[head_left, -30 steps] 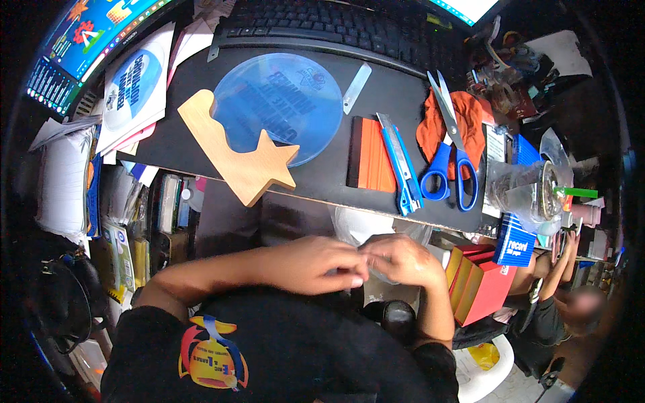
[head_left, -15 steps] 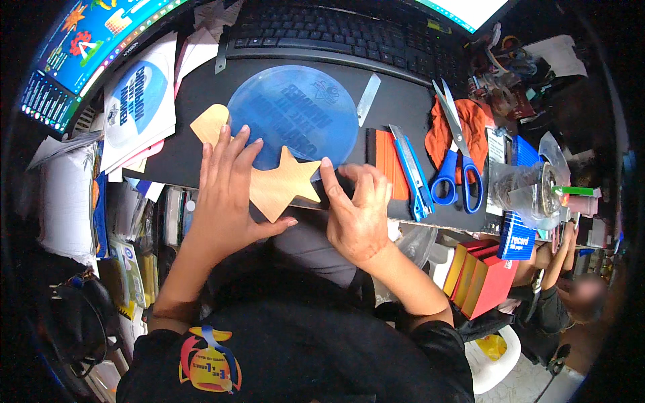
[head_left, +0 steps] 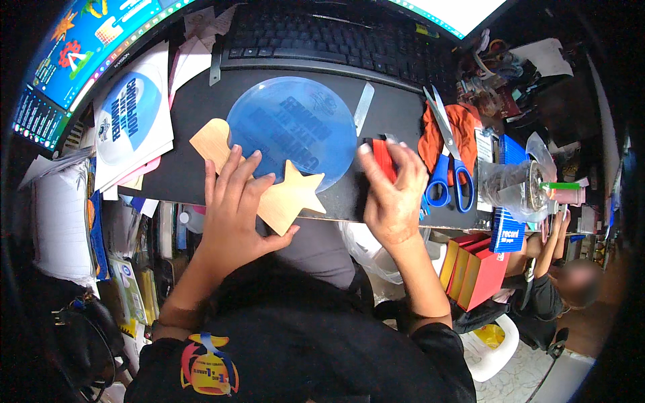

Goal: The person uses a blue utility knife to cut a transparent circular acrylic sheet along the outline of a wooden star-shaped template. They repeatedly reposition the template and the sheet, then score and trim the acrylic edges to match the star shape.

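Note:
My left hand (head_left: pixel 234 211) rests across a light wooden cutout (head_left: pixel 293 196) with a star-shaped end. Its fingers press over the wood and the thumb lies along the near edge. The cutout's rounded far end shows beyond the fingertips; its middle is covered. Behind it lies a round blue sheet (head_left: pixel 289 127) with dark mirrored print, and the star overlaps its near rim. My right hand (head_left: pixel 396 195) closes over a flat orange-red squeegee (head_left: pixel 384 161), thumb on one side and fingers on the other. A blue utility knife is mostly hidden under that hand.
Blue-handled scissors (head_left: pixel 449 148) lie on an orange cloth (head_left: pixel 463 124) at the right. A metal ruler (head_left: pixel 363 111) and keyboard (head_left: pixel 316 43) are farther back. Printed sheets (head_left: pixel 134 121) lie left. Red box files (head_left: pixel 480 282) stand below the right edge; another person sits beyond.
My right hand has left the star's tip, moved right and closed on the squeegee. My left hand stays on the wooden cutout. The whole view has shifted slightly.

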### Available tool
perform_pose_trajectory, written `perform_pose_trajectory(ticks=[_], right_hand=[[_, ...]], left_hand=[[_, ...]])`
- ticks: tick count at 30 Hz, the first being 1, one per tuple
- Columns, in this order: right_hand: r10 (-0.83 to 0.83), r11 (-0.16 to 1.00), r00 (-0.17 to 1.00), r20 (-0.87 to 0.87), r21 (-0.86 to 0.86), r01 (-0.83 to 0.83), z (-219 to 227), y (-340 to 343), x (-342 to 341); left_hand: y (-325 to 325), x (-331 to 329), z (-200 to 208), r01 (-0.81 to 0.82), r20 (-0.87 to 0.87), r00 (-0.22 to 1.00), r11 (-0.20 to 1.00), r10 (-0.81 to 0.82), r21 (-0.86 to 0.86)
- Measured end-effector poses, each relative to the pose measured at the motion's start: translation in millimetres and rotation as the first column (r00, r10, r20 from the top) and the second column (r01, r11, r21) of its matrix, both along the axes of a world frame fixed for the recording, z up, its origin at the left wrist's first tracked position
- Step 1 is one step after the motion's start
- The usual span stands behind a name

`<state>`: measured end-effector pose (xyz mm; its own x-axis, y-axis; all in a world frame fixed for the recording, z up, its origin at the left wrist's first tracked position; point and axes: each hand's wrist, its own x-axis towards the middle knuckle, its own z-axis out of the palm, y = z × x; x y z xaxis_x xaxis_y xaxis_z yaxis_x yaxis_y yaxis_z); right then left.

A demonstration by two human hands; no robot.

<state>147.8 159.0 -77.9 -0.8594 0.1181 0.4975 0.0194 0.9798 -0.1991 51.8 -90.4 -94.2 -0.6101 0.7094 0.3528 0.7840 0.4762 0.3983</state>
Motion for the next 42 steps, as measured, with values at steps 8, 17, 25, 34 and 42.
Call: perform_pose_trajectory(ticks=[8,17,25,34,42], right_hand=[[-0.034,0.999,0.983,0.18,0.039,0.028,1,-15,-13],[0.222,0.9,0.974,0.049,-0.395,-0.186,29,-9,-24],[-0.104,0.987,0.983,0.15,-0.106,0.12,38,6,0],[-0.062,0.988,0.99,0.126,-0.134,0.078,25,-3,0],[-0.011,0.998,0.994,0.106,-0.055,0.017,17,-8,-5]], left_hand=[[1,0,-3,0.016,-0.013,1.0,0.999,-0.016,0.04],[-11,-9,-5,0.122,0.024,0.992,0.99,-0.124,0.076],[-33,-34,33,0.102,0.152,0.982,0.992,-0.113,0.08],[-35,-29,31,-0.026,0.381,0.924,1.0,0.022,0.007],[-44,-81,60,0.155,0.466,0.883,0.971,-0.054,-0.18]])
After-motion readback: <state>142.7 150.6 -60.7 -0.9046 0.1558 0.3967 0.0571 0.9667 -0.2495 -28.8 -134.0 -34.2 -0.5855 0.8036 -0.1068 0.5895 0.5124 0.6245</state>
